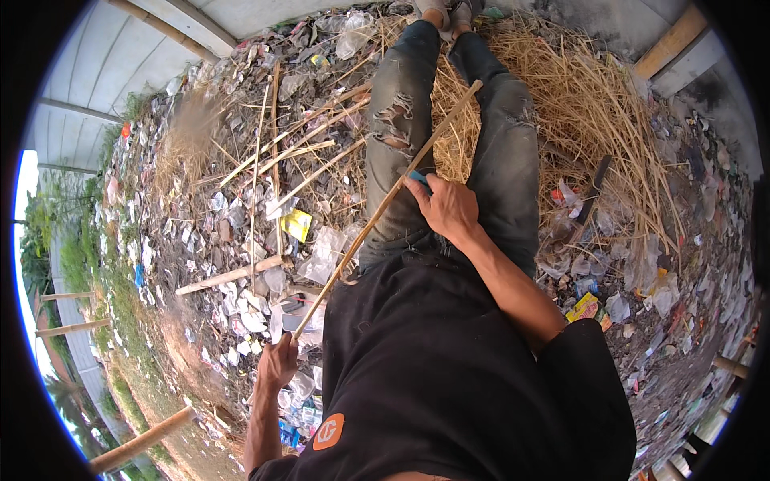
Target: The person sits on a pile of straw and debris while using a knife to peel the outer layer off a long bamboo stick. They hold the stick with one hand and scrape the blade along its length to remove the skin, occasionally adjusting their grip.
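A long, thin bamboo strip [365, 232] slants across my lap, from beside my left hip up over my outstretched legs. My left hand [277, 362] is closed round its near end. Farther up, my right hand [449, 210] is closed at the strip, above my thighs, with a small blue piece [419, 178] showing between fingers and bamboo. The kind of that blue piece cannot be made out. A thin curled shaving [348, 277] hangs at the strip's lower half. My legs [501, 160] are in torn, dark trousers.
Loose bamboo strips [277, 152] and a thicker bamboo piece [233, 275] lie on litter-covered ground at the left. A heap of thin pale strips [593, 104] spreads under and right of my legs, near a dark flat bar [593, 191]. A grey wall [281, 10] stands beyond my feet.
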